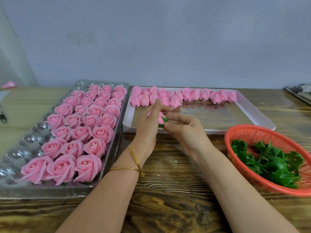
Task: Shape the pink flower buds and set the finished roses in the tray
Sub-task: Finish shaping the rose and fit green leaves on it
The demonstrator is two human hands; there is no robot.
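Left hand [149, 126] and right hand [186, 132] both pinch one pink bud [160, 118], whose petals want gentle outward curling without crushing.

A clear moulded plastic tray [30, 140] is sitting on the left of the brown wood-grain counter [168, 199], with open pink roses [79, 132] filling its right-hand columns. Just right of it, a shallow white cardboard box [210, 116] is holding closed pink buds [193, 95] along its far edge. A round red plastic mesh basket [252, 127] is standing nearer and to the right, with green plastic calyx cups [269, 165] lying in it. Over the box's near left corner, the left hand [148, 125] and right hand [186, 130] are gripping one green-based pink bud [160, 119].
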